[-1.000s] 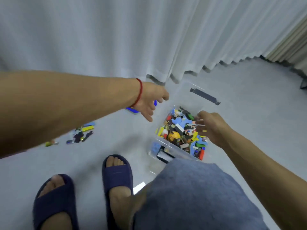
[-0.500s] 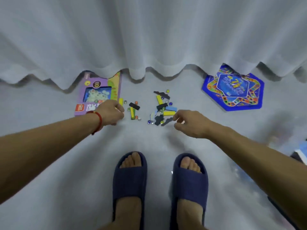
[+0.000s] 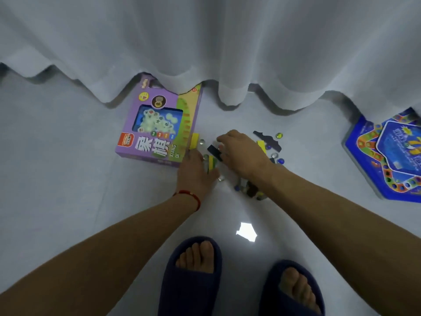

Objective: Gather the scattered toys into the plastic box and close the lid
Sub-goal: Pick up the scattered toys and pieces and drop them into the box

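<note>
Scattered toys: small flat pieces and glass marbles, lying on the pale floor in a loose patch just in front of the curtain hem, between a purple game box and a blue board. Items: a black bar piece, long axis running diagonally from upper left to lower right, under the fingertips of the right hand; a yellow-green striped piece, long axis roughly pointing away from the person, beside the left hand's fingers; a yellow block, upright long axis, touching the purple box's right edge; a dark irregular flat piece lying crosswise beyond the right hand; clear, green and blue marbles around them; a further dark cluster under the right wrist, blurred. Left hand: palm down, fingers together and curled over pieces; whether it grips one cannot be told. Right hand: palm down, fingers bent onto the black bar, grasp not clear. A red cord circles the left wrist. Purple game box: flat on the floor, tilted, top edge tucked under the white curtain. Blue hexagonal board: flat, at far right, partly under the curtain. Dark blue slippers on both feet, nearest the camera.
</note>
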Demonstrator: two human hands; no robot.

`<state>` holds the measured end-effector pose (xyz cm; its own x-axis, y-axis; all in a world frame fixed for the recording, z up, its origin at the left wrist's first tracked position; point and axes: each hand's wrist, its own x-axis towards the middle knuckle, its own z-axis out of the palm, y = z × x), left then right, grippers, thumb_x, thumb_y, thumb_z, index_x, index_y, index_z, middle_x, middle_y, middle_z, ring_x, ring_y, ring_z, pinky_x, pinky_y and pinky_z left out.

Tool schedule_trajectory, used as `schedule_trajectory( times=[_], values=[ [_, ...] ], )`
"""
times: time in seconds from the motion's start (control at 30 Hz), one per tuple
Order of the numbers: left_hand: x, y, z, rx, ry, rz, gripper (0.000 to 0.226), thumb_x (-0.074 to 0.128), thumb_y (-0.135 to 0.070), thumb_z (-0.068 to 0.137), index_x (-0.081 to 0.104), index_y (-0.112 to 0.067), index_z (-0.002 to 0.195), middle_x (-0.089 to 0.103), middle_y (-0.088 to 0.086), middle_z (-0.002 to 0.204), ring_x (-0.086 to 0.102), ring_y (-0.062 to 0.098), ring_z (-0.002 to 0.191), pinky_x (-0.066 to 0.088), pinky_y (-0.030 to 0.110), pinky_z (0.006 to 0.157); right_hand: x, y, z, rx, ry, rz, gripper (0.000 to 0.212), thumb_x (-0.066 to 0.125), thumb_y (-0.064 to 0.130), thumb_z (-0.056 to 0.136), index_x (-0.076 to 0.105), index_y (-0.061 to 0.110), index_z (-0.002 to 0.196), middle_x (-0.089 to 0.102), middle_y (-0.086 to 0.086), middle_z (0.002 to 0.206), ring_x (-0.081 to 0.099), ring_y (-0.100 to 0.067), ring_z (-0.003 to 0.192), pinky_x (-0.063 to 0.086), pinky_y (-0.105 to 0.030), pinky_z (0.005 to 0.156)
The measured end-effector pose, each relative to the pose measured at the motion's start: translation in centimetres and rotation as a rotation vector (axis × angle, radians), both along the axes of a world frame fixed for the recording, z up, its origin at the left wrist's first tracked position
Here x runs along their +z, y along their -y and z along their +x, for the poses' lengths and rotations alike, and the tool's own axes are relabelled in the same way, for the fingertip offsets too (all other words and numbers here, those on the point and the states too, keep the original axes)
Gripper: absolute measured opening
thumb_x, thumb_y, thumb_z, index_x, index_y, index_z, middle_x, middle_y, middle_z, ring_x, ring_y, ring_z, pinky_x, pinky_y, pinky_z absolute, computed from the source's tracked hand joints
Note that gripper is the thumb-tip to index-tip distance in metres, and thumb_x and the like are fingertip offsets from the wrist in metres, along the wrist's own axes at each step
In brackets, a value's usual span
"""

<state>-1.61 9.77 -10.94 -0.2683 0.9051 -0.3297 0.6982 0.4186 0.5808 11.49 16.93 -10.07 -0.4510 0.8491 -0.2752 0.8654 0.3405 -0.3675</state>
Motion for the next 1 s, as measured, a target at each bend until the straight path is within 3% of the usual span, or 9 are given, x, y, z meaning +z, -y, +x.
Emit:
schedule_trajectory(
  times=[0.1,0.23,0.37,0.6,0.77,0.87,1.0],
  values=[
    [-0.6,-0.2,0.0,0.030,-0.043,0.016,0.027,0.070,-0.026,0.087,0.055,-0.005,0.096,0.060,0.015,0.102,0.058,0.030,0.093,0.030,0.025,0.065,-1.5,-1.4,-1.2,0.059,0.026,-0.025,0.029,0.059,0.020,0.088,0.061,0.009,0.115,0.053,-0.014,0.116,0.052,-0.035,0.108,0.049,-0.047,0.086],
    [-0.9,-0.1,-0.5,-0.031,-0.142,0.007,0.018,0.063,-0.025,0.092,0.061,-0.007,0.096,0.065,0.014,0.100,0.060,0.029,0.096,0.036,0.031,0.071,-2.7,-1.5,-1.4,0.077,-0.012,0.037,0.026,0.058,0.015,0.093,0.067,0.007,0.117,0.055,-0.015,0.115,0.052,-0.034,0.103,0.047,-0.042,0.083],
    [-0.9,-0.8,-0.7,-0.171,-0.288,-0.052,0.020,0.059,-0.024,0.095,0.063,-0.005,0.102,0.063,0.016,0.107,0.059,0.030,0.103,0.037,0.031,0.075,-2.6,-1.1,-1.5,0.057,0.042,0.100,0.025,0.060,0.004,0.091,0.062,0.003,0.116,0.053,-0.017,0.114,0.054,-0.034,0.102,0.048,-0.042,0.080],
    [-0.3,-0.4,-0.4,-0.299,-0.412,-0.068,0.020,0.052,-0.001,0.092,0.056,-0.002,0.111,0.055,0.018,0.121,0.056,0.033,0.110,0.041,0.034,0.086,-1.9,-0.1,-0.8,0.006,0.081,0.047,0.024,0.060,-0.001,0.089,0.055,0.002,0.113,0.056,-0.018,0.117,0.054,-0.033,0.104,0.030,-0.029,0.074],
    [0.0,0.7,-0.3,-0.328,-0.477,-0.048,0.020,0.047,-0.001,0.092,0.052,-0.003,0.112,0.056,0.017,0.118,0.057,0.035,0.108,0.043,0.038,0.083,-1.4,1.2,0.5,-0.068,0.015,0.006,0.016,0.059,0.005,0.090,0.055,0.003,0.105,0.063,-0.018,0.106,0.055,-0.033,0.097,0.039,-0.037,0.075],
    [-0.1,1.1,-0.8,-0.319,-0.427,-0.003,0.014,0.052,-0.007,0.093,0.054,-0.005,0.107,0.061,0.016,0.111,0.058,0.034,0.103,0.041,0.037,0.077,-0.8,2.2,1.5,-0.281,-0.222,-0.089,0.022,0.063,0.009,0.091,0.060,0.009,0.112,0.065,-0.009,0.099,0.060,-0.024,0.089,0.047,-0.034,0.074],
    [0.4,3.1,-2.7,-0.115,-0.220,0.031,0.015,0.067,-0.021,0.089,0.062,-0.007,0.093,0.066,0.013,0.096,0.061,0.032,0.093,0.045,0.037,0.078,1.0,3.8,2.3,-0.788,-1.024,-0.694,0.018,0.053,0.007,0.101,0.066,0.004,0.112,0.061,-0.006,0.087,0.063,-0.012,0.069,0.054,-0.025,0.069]
  ],
)
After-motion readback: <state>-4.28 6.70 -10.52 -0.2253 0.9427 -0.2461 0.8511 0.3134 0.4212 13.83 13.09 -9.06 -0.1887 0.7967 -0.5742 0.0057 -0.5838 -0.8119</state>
